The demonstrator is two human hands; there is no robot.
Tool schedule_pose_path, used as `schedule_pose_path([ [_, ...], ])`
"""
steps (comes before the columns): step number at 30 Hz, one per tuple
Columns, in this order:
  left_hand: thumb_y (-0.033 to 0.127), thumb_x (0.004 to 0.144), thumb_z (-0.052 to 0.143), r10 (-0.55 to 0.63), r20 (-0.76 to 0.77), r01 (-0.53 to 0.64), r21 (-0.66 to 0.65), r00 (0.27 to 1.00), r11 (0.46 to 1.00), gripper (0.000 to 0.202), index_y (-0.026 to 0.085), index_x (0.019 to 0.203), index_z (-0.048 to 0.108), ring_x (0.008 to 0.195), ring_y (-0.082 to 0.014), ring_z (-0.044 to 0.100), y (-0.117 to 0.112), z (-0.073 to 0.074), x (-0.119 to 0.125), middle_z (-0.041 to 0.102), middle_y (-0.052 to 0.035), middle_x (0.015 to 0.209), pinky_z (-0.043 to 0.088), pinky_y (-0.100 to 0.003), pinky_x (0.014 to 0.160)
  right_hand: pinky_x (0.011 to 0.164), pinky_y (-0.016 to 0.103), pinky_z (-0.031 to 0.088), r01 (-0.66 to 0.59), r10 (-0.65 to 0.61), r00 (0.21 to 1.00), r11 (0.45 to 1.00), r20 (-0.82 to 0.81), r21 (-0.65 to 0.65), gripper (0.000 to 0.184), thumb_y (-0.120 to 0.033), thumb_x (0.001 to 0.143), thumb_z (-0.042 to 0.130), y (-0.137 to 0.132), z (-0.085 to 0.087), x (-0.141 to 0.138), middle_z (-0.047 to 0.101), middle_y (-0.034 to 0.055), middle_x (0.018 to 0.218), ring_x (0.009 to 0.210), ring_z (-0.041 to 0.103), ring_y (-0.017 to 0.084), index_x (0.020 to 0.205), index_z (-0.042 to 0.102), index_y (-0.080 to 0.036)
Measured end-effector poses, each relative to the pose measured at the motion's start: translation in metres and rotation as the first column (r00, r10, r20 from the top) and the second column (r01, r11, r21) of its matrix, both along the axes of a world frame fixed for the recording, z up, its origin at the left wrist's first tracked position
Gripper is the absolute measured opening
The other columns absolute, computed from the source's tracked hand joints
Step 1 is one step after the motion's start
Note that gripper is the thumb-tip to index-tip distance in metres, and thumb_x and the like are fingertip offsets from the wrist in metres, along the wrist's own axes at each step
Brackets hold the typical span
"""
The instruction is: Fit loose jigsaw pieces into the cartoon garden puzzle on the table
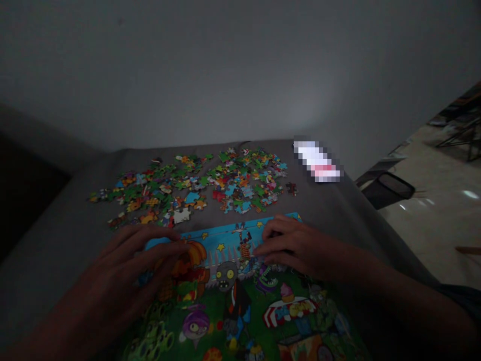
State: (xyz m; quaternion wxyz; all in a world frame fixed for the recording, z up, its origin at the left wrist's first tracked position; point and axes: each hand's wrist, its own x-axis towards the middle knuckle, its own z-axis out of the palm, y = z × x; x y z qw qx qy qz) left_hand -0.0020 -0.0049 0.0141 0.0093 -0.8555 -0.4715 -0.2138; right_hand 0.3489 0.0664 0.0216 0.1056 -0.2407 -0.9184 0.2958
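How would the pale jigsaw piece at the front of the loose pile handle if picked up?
The pale jigsaw piece looks thin and flat, so probably light, stiff and unlikely to roll. Lying on the grey cloth, it may be fiddly to pinch up.

Item count: one table was in view, and it carried two heaps of loose jigsaw pieces and one printed cartoon puzzle picture. Two hands were present: one left hand and one right hand. One pixelated white-and-pink item and one dark mesh basket were also visible. The pieces in each heap could not be reliably counted in the dim view.
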Motion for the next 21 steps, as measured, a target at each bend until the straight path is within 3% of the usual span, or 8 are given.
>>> schedule_pose_path([
  [4, 0.036, 0.106, 0.042, 0.036, 0.036, -0.036, 0.006, 0.999, 0.999, 0.023, 0.037, 0.119, 0.062, 0.111, -0.0192, 0.059, -0.002, 0.002, 0.006, 0.064, 0.0035, 0.122, 0.046, -0.036, 0.094, 0.090, 0.033, 0.048, 0.017, -0.016, 0.999, 0.999, -0.049, 0.032, 0.026, -0.030, 0.105, 0.054, 0.003, 0.001, 0.002, 0.068, 0.0076, 0.105, 0.102, 0.059, 0.019, 0.120, 0.074, -0.021],
  [7, 0.038, 0.106, 0.044, 0.038, 0.036, -0.039, 0.028, 0.999, 0.999, 0.021, 0.037, 0.116, 0.062, 0.110, -0.0187, 0.060, -0.002, 0.002, 0.006, 0.065, 0.0046, 0.121, 0.047, -0.036, 0.093, 0.090, 0.036, 0.050, 0.129, -0.116, 0.987, 0.985, -0.111, 0.117, 0.024, -0.026, 0.104, 0.057, 0.017, 0.002, 0.011, 0.069, 0.0085, 0.105, 0.102, 0.062, 0.020, 0.120, 0.072, -0.019],
  [11, 0.038, 0.105, 0.045, 0.048, 0.007, -0.048, 0.061, 0.999, 0.997, 0.020, 0.035, 0.113, 0.063, 0.108, -0.0188, 0.060, 0.002, -0.003, 0.000, 0.066, 0.0043, 0.119, 0.048, -0.036, 0.092, 0.091, 0.043, 0.053, 0.361, -0.321, 0.930, 0.888, -0.179, 0.286, 0.023, -0.025, 0.102, 0.057, 0.042, -0.004, 0.030, 0.071, 0.0096, 0.107, 0.102, 0.065, 0.023, 0.119, 0.070, -0.020],
  [13, 0.038, 0.104, 0.047, 0.016, -0.025, -0.014, 0.098, 1.000, 0.995, 0.020, 0.035, 0.114, 0.064, 0.106, -0.0188, 0.061, 0.006, -0.005, -0.004, 0.067, 0.0039, 0.118, 0.050, -0.035, 0.089, 0.092, 0.046, 0.054, 0.415, -0.372, 0.909, 0.846, -0.187, 0.335, 0.023, -0.025, 0.101, 0.057, 0.051, -0.009, 0.035, 0.071, 0.0112, 0.109, 0.104, 0.065, 0.025, 0.119, 0.070, -0.019],
  [17, 0.040, 0.101, 0.052, 0.014, -0.055, -0.009, 0.090, 0.998, 0.996, 0.022, 0.036, 0.118, 0.064, 0.106, -0.0203, 0.064, 0.011, -0.003, -0.015, 0.069, 0.0029, 0.119, 0.054, -0.036, 0.089, 0.099, 0.050, 0.052, 0.354, -0.313, 0.934, 0.867, -0.171, 0.351, 0.026, -0.025, 0.100, 0.056, 0.052, -0.019, 0.029, 0.069, 0.0120, 0.120, 0.115, 0.062, 0.027, 0.122, 0.070, -0.021],
  [21, 0.046, 0.100, 0.048, 0.256, 0.048, -0.256, -0.010, 0.966, 0.967, 0.031, 0.030, 0.115, 0.069, 0.108, -0.0273, 0.066, 0.019, 0.009, -0.041, 0.071, -0.0048, 0.116, 0.054, -0.049, 0.097, 0.102, 0.054, 0.050, 0.295, -0.264, 0.955, 0.871, -0.132, 0.393, 0.031, -0.025, 0.103, 0.051, 0.045, -0.025, 0.021, 0.067, 0.0143, 0.127, 0.121, 0.060, 0.029, 0.126, 0.070, -0.020],
])
